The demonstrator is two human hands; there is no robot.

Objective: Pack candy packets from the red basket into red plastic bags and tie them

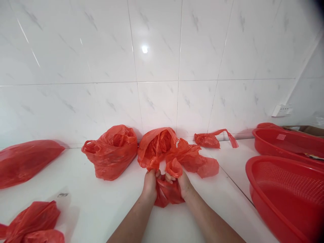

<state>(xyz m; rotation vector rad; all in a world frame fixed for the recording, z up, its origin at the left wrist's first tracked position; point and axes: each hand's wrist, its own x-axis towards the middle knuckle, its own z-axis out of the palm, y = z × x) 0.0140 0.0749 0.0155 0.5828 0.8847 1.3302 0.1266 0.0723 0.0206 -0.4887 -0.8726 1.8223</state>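
Observation:
A red plastic bag (pixel 167 194) lies on the white counter (pixel 106 206) just in front of me. My left hand (pixel 150 184) is closed around its left handle. Beside it my right hand (pixel 182 185) grips the right handle, and crumpled red plastic sticks up between the two fists. The two hands nearly touch over the bag. Directly behind them sits another crumpled red bag (pixel 162 146) with its mouth gaping.
Other red bags lie around: a full one (pixel 111 152) left of centre, a long one (pixel 25 162) at far left, some (pixel 32 222) at bottom left, a small one (pixel 210 139) by the tiled wall. Two red perforated baskets (pixel 286 192) (pixel 288 141) stand at right.

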